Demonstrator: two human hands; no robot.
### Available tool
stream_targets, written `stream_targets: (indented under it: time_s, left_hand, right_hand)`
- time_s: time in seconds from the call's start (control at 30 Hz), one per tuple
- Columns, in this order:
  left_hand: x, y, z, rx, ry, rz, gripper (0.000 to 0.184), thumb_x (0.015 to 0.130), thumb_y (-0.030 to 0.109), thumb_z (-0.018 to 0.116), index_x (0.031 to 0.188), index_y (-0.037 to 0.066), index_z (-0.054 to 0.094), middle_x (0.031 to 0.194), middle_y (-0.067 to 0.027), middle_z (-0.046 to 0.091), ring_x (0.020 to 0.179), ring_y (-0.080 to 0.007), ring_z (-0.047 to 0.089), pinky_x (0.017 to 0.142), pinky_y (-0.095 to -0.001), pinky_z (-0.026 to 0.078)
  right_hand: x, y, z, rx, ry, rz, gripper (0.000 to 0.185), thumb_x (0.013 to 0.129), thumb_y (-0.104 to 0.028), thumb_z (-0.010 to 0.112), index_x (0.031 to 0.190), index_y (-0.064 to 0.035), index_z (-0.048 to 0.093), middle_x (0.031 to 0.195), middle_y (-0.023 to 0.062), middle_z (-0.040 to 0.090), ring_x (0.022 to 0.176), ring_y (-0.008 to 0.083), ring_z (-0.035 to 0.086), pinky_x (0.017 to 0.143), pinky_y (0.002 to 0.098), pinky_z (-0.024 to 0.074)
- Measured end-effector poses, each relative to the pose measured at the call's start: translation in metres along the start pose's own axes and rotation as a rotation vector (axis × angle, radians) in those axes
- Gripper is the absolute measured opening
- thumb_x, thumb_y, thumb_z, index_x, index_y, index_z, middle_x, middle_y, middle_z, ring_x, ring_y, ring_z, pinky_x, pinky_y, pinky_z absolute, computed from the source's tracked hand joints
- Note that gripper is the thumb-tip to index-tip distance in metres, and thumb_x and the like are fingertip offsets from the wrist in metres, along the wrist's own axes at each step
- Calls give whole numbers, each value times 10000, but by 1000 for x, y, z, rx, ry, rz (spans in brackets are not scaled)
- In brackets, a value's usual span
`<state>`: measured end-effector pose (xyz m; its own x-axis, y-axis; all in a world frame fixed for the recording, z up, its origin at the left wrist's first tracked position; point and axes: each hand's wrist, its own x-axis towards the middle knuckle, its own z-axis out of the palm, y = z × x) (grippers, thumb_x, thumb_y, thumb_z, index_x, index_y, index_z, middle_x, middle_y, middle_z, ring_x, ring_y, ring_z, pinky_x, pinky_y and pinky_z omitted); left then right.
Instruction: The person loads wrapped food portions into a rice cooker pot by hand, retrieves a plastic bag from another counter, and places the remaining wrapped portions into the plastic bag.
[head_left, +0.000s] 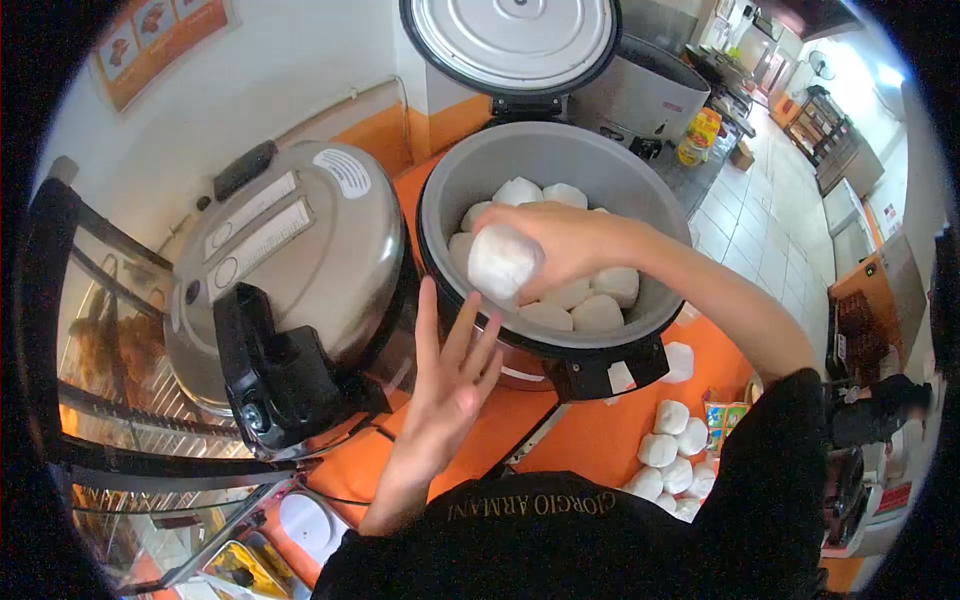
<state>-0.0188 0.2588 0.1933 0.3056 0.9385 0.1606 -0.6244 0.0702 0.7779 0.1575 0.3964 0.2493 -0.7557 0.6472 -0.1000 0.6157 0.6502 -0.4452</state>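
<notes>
A person in a black top leans over a large round cooker (598, 165) with a grey inner pot, standing on an orange counter (450, 468). The right hand (572, 245) grips a smooth, white rounded piece (503, 262), held above the pot's opening toward its near left side. More white pieces (597, 314) lie inside below it. The left hand (443, 405) is empty, fingers spread and pointing away from the person, close to the pot's near left rim. The cooker's lid (512, 40) stands raised at the far side. To the left sits a second, closed steel cooker (335, 255). Loose white pieces (677, 472) are grouped on the counter, near right.
</notes>
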Motion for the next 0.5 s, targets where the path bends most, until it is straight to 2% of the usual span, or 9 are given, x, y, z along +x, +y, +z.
stream_targets:
  time_s: [0.1, 0.13, 0.2, 0.23, 0.3, 0.33, 0.4, 0.5]
  left_hand:
    - [-14, 1, 3, 31, -23, -5, 1007, 686, 387, 652, 1373, 225, -66, 1405, -201, 89, 1283, -353, 185, 1031, -432, 140]
    - [-17, 1, -9, -36, -172, -15, 934, 768, 224, 594, 1360, 232, -128, 1417, -165, 40, 1306, -333, 117, 1039, -450, 94]
    - [-24, -3, -18, -8, -178, -29, 927, 770, 220, 592, 1361, 228, -122, 1414, -168, 55, 1304, -330, 127, 1040, -445, 99]
    - [-27, -4, -21, 16, -184, -48, 919, 772, 216, 589, 1363, 224, -116, 1412, -170, 71, 1303, -327, 137, 1040, -440, 105]
    - [-30, -5, -22, 11, -154, -61, 907, 771, 215, 589, 1367, 217, -95, 1403, -175, 107, 1297, -325, 161, 1040, -430, 116]
    - [-29, -7, -23, -19, -155, -77, 899, 772, 214, 588, 1369, 215, -84, 1398, -177, 123, 1292, -326, 175, 1040, -429, 120]
    - [-27, -9, -19, -47, -164, -105, 890, 773, 212, 588, 1370, 213, -73, 1393, -178, 138, 1287, -327, 188, 1040, -429, 123]
    - [-20, -10, -6, -39, -265, -140, 866, 775, 210, 584, 1372, 185, -42, 1380, -184, 169, 1276, -333, 210, 1039, -436, 135]
  right_hand:
    - [17, 56, 36, -208, 129, 254, 736, 570, -318, 759, 1152, -60, 389, 1038, 222, 519, 955, 354, 521, 816, 405, 408]
    - [24, 75, 49, -210, 131, 250, 736, 570, -318, 759, 1152, -60, 389, 1038, 222, 519, 955, 354, 521, 816, 405, 408]
    - [36, 93, 65, -148, -132, 468, 756, 557, -344, 771, 1142, -61, 385, 1056, 232, 520, 967, 362, 521, 808, 412, 414]
    - [40, 99, 68, -146, -128, 464, 756, 557, -344, 771, 1142, -61, 385, 1056, 232, 520, 967, 362, 521, 808, 412, 414]
    - [45, 107, 72, -280, -127, 328, 887, 530, -363, 784, 1183, 32, 332, 948, 246, 570, 884, 355, 567, 753, 396, 459]
    - [46, 107, 73, -271, -126, 328, 887, 530, -363, 784, 1183, 32, 332, 948, 246, 570, 884, 355, 567, 753, 396, 459]
    - [46, 107, 73, -187, -153, 342, 780, 556, -350, 772, 1134, -14, 372, 1082, 242, 508, 991, 367, 511, 830, 404, 411]
    - [46, 96, 64, -275, -250, 362, 797, 554, -370, 767, 1119, 27, 369, 1091, 250, 500, 1015, 363, 501, 837, 397, 412]
